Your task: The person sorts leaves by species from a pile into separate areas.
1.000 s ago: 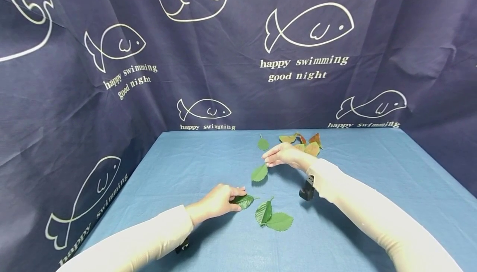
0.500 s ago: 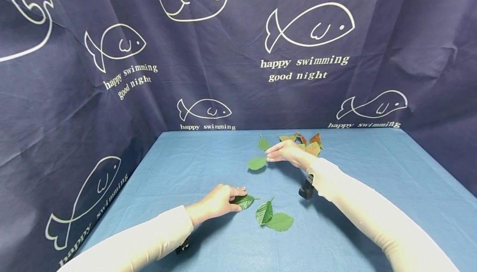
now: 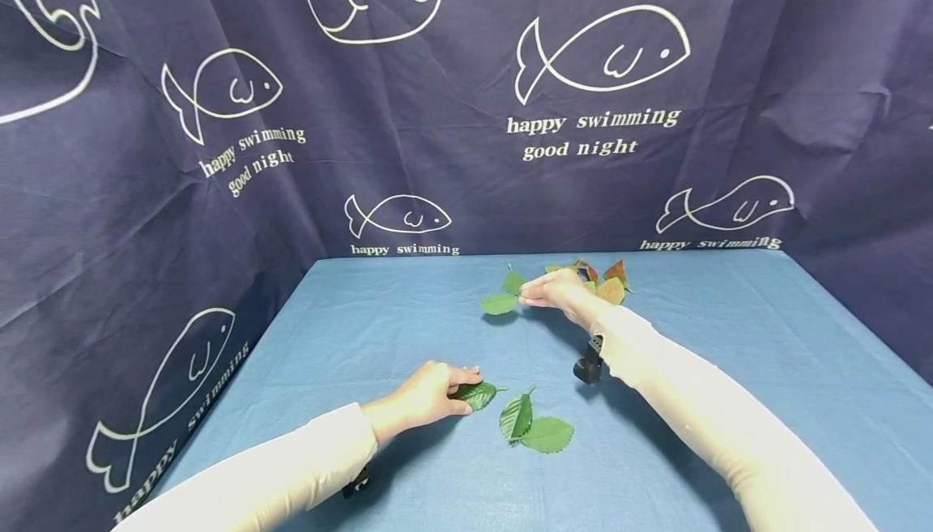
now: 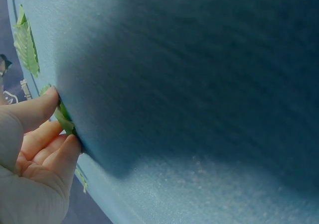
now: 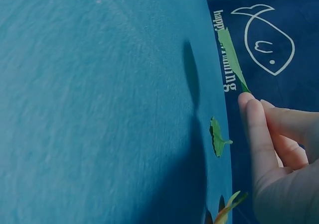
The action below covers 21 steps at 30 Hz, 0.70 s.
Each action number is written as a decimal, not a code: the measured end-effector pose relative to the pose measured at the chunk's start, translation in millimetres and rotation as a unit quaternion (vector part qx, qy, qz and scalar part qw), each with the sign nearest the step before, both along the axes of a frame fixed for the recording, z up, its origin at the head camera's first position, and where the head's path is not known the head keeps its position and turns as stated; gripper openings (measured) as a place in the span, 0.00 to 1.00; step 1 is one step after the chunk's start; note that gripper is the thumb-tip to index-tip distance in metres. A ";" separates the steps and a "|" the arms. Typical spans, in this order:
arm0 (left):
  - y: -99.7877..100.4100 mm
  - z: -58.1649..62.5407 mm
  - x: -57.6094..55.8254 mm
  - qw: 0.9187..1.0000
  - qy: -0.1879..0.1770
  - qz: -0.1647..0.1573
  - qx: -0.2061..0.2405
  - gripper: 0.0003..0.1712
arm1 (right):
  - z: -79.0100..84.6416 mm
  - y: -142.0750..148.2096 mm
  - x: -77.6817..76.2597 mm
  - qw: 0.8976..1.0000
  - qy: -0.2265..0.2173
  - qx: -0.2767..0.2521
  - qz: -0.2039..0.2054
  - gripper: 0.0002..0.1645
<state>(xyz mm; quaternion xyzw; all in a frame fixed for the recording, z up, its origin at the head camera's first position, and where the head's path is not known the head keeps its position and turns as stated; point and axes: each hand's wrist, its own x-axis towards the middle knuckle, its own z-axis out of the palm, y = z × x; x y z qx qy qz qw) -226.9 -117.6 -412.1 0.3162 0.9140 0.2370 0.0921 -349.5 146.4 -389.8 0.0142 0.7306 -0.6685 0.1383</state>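
Note:
In the head view my right hand [image 3: 560, 293] pinches a green leaf [image 3: 499, 304] by its stem end, the blade pointing left. The right wrist view shows this leaf [image 5: 232, 57] raised off the cloth, its shadow falling apart from it. Behind it lies another green leaf [image 3: 513, 282], partly overlapped in the head view. My left hand [image 3: 426, 393] holds a darker green leaf [image 3: 478, 395] between thumb and fingers, low at the table; the fingers hide its left part. To the right of that hand lie two more green leaves, one ribbed [image 3: 517, 416] and one flatter [image 3: 548, 434].
Several yellow, orange and brown leaves [image 3: 611, 291] lie at the back, partly behind the right hand. Blue cloth [image 3: 678, 338] covers the table. A dark curtain [image 3: 466, 151] with white fish drawings hangs along the back and sides.
My right hand has moved slightly back with its leaf, which has swung from pointing down-left to pointing left and now overlaps the rear leaf. The left hand stays in place.

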 end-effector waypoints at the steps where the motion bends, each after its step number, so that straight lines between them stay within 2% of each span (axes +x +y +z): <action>1: -0.3 0.3 0.4 1.000 -0.002 0.001 0.002 0.28 | 0.3 -1.4 -1.1 1.000 -0.002 -0.003 -0.008 0.23; 13: -1.4 -0.8 1.3 1.000 -0.002 0.001 -0.004 0.28 | 1.2 -19.2 -15.9 0.997 0.003 -0.018 -0.077 0.21; 21: -1.0 0.2 -0.4 1.000 -0.003 -0.004 0.001 0.28 | -1.4 -30.0 -27.9 0.988 -0.008 -0.044 -0.145 0.21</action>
